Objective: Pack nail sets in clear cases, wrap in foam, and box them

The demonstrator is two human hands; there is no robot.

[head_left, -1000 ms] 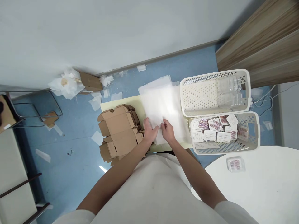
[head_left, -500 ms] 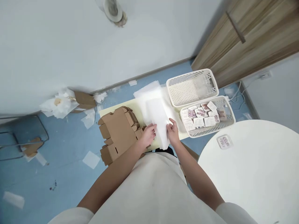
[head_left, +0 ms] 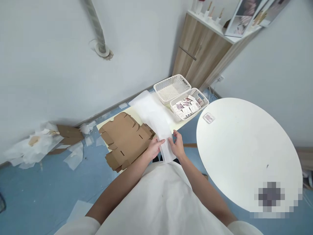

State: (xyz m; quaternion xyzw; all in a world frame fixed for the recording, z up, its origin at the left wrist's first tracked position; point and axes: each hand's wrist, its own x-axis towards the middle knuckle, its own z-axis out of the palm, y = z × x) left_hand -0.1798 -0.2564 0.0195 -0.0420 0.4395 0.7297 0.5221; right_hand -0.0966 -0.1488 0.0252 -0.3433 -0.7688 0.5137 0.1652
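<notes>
A narrow folded strip of thin white wrapping sheet [head_left: 165,147] hangs in front of my body, its near end close to my shirt. On its left edge my left hand [head_left: 154,147] grips it, thumb on top. My right hand [head_left: 177,146] holds the opposite edge with the thumb on top, the index finger standing off a little. Beyond the strip, more white sheets [head_left: 144,106] lie spread on a pale yellow table [head_left: 133,112]. Flattened brown cardboard boxes [head_left: 126,137] are stacked just left of my left hand.
Two white baskets [head_left: 164,85] stand at the table's far right, the nearer one holding several small printed packs [head_left: 186,105]. A round white table [head_left: 244,140] carries a small clear pack [head_left: 208,118]. Scrap paper [head_left: 36,145] litters the blue floor by the wall. A wooden cabinet [head_left: 195,49] stands behind.
My view has swung up and to the right, showing more of the cabinet and round table. Both hands remain on the white sheet, which now looks narrower between them.
</notes>
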